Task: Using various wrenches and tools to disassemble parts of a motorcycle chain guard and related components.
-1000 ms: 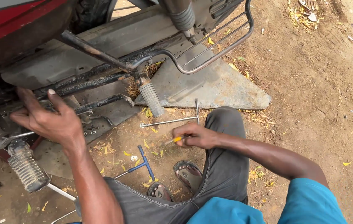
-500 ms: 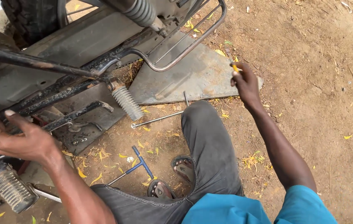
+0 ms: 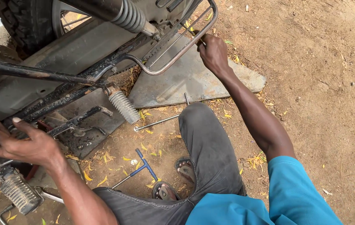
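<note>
Under the motorbike, on dirt: left hand (image 3: pixel 27 143) spread flat vs the frame by the ribbed footpeg (image 3: pixel 123 107), prob. bracing. Right hand (image 3: pixel 213 52) reaches up to the chain-guard bars (image 3: pixel 177 52), fingers closed on sth thin, can't tell what. Metal rod (image 3: pixel 160 121) and blue T-wrench (image 3: pixel 144 167) lie on ground by the knee, within reach.

The right half of the frame is open bare dirt ground (image 3: pixel 319 83), free for a hand to pass. The upper left is crowded by motorcycle frame bars (image 3: pixel 60 79), a rear tyre (image 3: pixel 27 25) and a ribbed footpeg (image 3: pixel 123 106), while tools lie loose at lower centre.
</note>
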